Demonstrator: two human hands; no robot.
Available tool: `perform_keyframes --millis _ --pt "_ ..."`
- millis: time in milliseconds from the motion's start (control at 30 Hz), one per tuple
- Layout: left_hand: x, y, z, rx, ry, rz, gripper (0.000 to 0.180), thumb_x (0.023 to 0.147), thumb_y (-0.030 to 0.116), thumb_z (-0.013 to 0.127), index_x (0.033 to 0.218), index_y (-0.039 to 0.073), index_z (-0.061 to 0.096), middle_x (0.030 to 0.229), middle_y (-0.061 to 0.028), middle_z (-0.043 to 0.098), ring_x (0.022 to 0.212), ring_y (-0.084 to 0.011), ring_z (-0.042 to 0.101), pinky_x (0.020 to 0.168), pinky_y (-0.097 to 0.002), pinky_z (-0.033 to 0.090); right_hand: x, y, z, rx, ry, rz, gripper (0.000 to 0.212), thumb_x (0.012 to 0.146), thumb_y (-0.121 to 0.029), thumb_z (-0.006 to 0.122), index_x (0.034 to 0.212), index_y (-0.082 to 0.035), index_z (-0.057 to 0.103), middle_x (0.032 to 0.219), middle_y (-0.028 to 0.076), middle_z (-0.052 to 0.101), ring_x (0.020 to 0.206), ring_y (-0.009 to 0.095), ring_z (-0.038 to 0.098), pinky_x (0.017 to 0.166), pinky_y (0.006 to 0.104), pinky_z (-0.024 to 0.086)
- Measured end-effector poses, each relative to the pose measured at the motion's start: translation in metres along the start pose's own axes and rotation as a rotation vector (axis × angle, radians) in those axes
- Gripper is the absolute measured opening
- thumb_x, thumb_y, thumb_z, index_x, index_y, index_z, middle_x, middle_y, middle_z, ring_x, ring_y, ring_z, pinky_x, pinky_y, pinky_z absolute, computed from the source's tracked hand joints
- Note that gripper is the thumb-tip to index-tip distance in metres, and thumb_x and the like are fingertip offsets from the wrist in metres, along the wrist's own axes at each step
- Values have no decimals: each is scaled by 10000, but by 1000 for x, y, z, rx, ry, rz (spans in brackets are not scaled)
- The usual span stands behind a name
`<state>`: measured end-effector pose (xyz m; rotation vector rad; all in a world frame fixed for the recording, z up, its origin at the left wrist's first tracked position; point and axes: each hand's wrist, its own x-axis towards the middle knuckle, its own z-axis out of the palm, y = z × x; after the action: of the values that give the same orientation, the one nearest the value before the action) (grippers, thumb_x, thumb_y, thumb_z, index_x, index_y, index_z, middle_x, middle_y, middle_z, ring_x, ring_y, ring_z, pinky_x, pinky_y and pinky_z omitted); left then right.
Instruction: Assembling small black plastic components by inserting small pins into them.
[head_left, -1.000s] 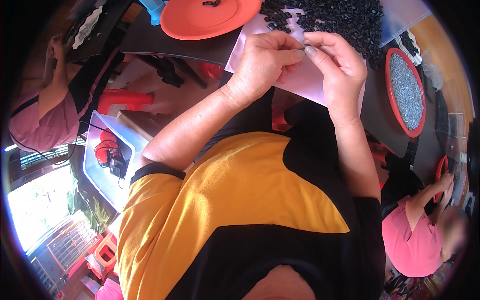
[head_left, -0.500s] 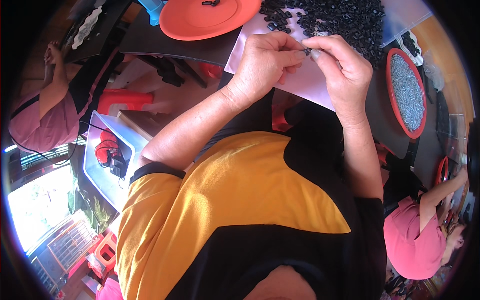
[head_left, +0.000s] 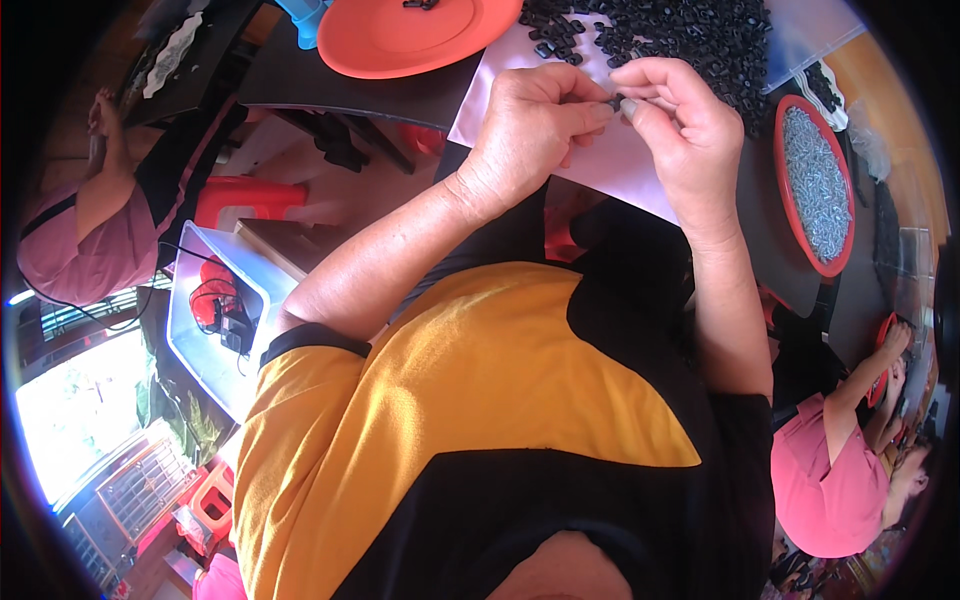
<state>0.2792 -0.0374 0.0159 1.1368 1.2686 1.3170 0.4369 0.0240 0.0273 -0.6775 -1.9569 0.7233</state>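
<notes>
Between my fingertips is a small black part (head_left: 617, 102), mostly covered, so its exact kind does not show. My left hand (head_left: 535, 125) pinches it from the left, thumb against curled forefinger. From the other side, my right hand (head_left: 690, 135) meets it with thumb and forefinger slightly parted. Both hands are just above the pale pink sheet (head_left: 620, 165) at the table edge. Beyond them spreads a heap of small black plastic parts (head_left: 690, 50). An orange-rimmed basin of silvery screws (head_left: 815, 185) stands to the right of my right hand.
A wide orange plate (head_left: 400, 45) with a few black parts lies at the far left, beside a blue object (head_left: 305, 20). A clear bin (head_left: 810, 40) borders the heap. A plastic crate (head_left: 190, 330) stands by my left elbow. Co-workers sit left (head_left: 90, 240) and right (head_left: 830, 480).
My right forefinger has lifted and opened slightly from the black part, while my left hand stays nearly still. The right co-worker's arms have shifted toward their basin.
</notes>
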Motion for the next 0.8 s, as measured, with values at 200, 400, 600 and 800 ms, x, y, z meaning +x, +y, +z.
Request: perform_keyframes --millis 200,400,600,800 --pt "-3 2 -3 39 -24 -1 113 900 93 682 969 7 707 739 -3 653 638 -47 576 560 -199 455 -1 -12 4 -230 -15 -219 313 735 162 557 927 -71 639 840 60 704 752 223 707 654 308 554" --pt "3 -7 -2 -25 -26 85 92 864 60 685 896 -27 681 719 -42 645 632 -87 592 525 -236 477 4 -9 6 -404 -41 -435 311 724 155 543 911 -80 623 823 62 691 709 276 680 620 356 543" --pt "0 -5 -1 -21 11 23 88 846 44 680 892 -31 683 701 -51 638 624 -95 583 539 -249 468 7 -7 2 -149 -99 -181 298 727 127 541 931 -80 604 806 82 686 704 320 673 604 398 536" --pt "3 -14 3 11 89 245 71 831 23 674 853 -45 678 692 -71 636 633 -111 584 581 -274 485 4 -13 9 -744 -122 -603 204 707 -125 688 869 -123 564 837 29 647 733 238 644 668 348 486"
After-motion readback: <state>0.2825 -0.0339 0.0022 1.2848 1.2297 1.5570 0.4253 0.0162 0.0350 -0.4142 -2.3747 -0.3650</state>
